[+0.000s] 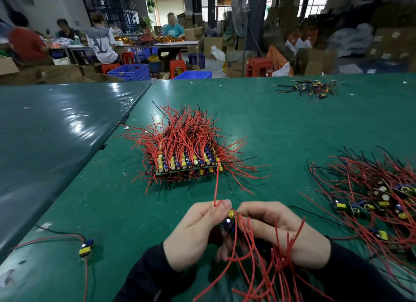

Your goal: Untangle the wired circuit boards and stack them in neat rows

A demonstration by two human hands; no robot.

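At table centre, stacked boards (188, 164) already standing in neat rows; near edge, left hand (193, 232) pinching a red wire (216, 184), right hand (283, 232) gripping a small bundle (231, 220); tangled pile (371, 195) at right still awaiting sorting.

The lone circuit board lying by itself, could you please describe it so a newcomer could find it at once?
Start at the green table and go to its near left corner, left of the left hand. There lies the lone board, small, blue and yellow, with one red and one black wire trailing left. Unlike the stack and right pile, it lies alone.
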